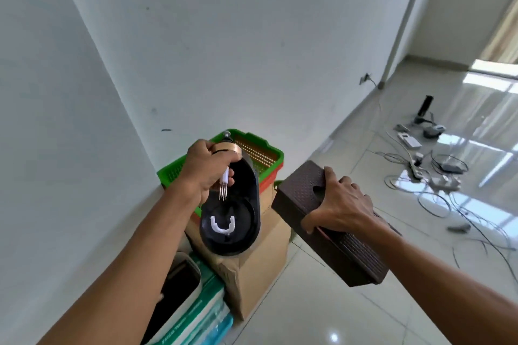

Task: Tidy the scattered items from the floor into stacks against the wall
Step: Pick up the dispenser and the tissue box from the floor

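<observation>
1. Nearest, at lower left against the white wall (pixel 196 36): a stack of flat teal-and-white printed packages (pixel 201 314) with a white-rimmed, dark-faced flat item (pixel 179 283) lying on top.
2. Left hand (pixel 204 171): fingers curled tight around several items at once, namely a black oval plastic tray (pixel 238 221) with a white U-shaped piece inside it, a round tan-banded object (pixel 227 147) and a small white tool with thin metal prongs (pixel 223 190). All are held in the air above the stack.
3. Right hand (pixel 342 204): fingers spread and clamped over the top of a dark brown woven-pattern rectangular box (pixel 350 255), thumb hooked at its edge. The box is tilted and off the floor.
4. Behind the left hand: a brown cardboard carton (pixel 252 274) stands against the wall, carrying a green perforated plastic basket (pixel 252 148) nested on a red one (pixel 270 179).
5. Farther right, on the glossy white tiled floor (pixel 322 302): tangled cables with a white power strip (pixel 414 168), well apart from the stacks.
</observation>
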The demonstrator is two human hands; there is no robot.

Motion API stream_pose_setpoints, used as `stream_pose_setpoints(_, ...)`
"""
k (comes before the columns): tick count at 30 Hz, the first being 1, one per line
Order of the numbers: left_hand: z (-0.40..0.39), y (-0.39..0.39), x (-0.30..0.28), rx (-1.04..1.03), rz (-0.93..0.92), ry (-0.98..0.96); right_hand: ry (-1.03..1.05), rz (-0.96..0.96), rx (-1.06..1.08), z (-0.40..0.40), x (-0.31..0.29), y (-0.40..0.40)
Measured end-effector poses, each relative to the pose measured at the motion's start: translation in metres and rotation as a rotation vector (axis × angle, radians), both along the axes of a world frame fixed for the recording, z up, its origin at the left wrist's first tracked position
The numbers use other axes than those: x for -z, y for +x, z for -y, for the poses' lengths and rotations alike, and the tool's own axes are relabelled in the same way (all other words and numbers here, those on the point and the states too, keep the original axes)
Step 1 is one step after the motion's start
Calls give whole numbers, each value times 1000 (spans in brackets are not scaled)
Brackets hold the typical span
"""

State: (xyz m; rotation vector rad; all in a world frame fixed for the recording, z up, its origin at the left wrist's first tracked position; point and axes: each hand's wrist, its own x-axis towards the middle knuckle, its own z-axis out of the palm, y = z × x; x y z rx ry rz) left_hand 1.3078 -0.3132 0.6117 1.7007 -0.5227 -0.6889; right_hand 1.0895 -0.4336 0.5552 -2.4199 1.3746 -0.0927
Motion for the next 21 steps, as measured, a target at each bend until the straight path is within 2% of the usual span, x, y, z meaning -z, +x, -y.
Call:
stream_pose_setpoints(10, 65, 99, 16, -372, -79, 30, -18, 10, -206, 116, -47, 137)
stream_pose_setpoints(18, 86, 131, 42, -619, -102, 33, 137, 41, -371, 163, -39, 265)
stream_pose_setpoints(21, 93, 136, 56, -728, -126, 66, 203, -9, -466, 172, -28, 296)
